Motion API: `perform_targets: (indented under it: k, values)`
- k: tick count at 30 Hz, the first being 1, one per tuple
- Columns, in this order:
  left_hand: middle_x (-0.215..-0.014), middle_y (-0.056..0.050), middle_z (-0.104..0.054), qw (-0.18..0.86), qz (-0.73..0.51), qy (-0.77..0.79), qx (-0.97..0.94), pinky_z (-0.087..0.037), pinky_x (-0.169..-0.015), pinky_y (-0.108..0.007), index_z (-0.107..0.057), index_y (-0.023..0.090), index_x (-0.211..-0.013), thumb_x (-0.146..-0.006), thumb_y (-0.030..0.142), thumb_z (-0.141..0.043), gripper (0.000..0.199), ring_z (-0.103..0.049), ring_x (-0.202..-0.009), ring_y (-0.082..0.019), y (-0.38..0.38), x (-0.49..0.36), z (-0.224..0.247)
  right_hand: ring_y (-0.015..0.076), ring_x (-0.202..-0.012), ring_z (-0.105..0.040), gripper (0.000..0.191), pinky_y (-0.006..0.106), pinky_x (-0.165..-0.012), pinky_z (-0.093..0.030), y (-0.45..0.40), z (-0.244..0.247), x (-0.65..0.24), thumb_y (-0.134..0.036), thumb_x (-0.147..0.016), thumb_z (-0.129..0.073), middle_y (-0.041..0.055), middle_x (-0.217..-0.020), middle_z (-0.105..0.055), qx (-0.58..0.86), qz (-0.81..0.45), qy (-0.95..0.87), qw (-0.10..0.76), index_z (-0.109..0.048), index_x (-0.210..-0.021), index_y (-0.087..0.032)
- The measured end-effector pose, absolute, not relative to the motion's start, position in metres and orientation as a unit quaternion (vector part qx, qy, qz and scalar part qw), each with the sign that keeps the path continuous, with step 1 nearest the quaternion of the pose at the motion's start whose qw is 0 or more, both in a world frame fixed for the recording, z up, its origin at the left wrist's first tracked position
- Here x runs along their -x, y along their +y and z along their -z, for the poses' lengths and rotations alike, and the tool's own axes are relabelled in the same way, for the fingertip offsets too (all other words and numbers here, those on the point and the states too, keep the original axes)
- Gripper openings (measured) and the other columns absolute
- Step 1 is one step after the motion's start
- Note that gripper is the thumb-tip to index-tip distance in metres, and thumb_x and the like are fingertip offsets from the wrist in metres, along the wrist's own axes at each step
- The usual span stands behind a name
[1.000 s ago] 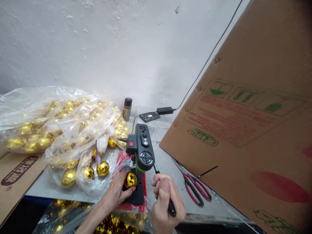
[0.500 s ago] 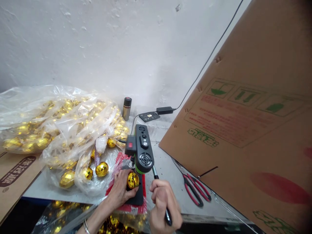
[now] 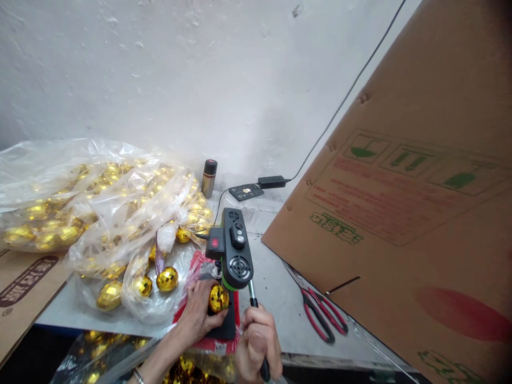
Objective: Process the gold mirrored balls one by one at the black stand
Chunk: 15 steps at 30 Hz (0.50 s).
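Note:
A gold mirrored ball sits under the head of a black and green bench press. My left hand closes round the ball from the left, thumb in front and fingers behind, over the press's black base. My right hand is wrapped round the black-gripped lever on the press's right side. The contact between the ball and the press head is hidden.
Clear plastic bags of gold balls fill the left. Red-handled scissors lie at right beside a large cardboard box. Behind the press stand a spray can and a power adapter. More gold balls lie below the table edge.
My right hand has moved slightly left and down with the lever. The left hand keeps the ball at the same place under the press.

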<state>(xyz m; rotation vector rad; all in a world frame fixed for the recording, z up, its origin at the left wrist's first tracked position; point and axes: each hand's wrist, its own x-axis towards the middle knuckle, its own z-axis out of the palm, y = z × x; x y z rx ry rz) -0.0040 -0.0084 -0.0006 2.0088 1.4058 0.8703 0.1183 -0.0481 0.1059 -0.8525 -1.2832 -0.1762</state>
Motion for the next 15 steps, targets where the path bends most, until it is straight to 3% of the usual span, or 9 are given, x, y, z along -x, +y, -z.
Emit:
perform_targets:
  k: [9,15]
  values:
    - [-0.118,-0.013,-0.075,0.296,-0.314,0.517,-0.739,-0.048,-0.103,-0.057,-0.064,0.021,-0.125,-0.080,0.026,-0.073,0.046,-0.066,-0.113,-0.037,-0.009,0.004,-0.009,0.0102,-0.061,-0.052,0.034,0.031,-0.076,-0.051,-0.050,-0.087,-0.121,-0.020,-0.109,-0.042,-0.0058,-0.071,-0.057,0.384,0.052,-0.565,0.729,-0.050,-0.076,-0.023]
    - [-0.121,-0.014,-0.075,0.308,-0.315,0.516,-0.735,-0.047,-0.104,-0.058,-0.064,0.020,-0.126,-0.078,0.025,-0.073,0.049,-0.066,-0.115,-0.038,-0.009,0.003,-0.015,0.0099,-0.061,-0.052,0.034,0.029,-0.072,-0.050,-0.050,-0.084,-0.121,-0.023,-0.110,-0.043,-0.0058,-0.073,-0.056,0.380,0.051,-0.570,0.727,-0.050,-0.077,-0.023]
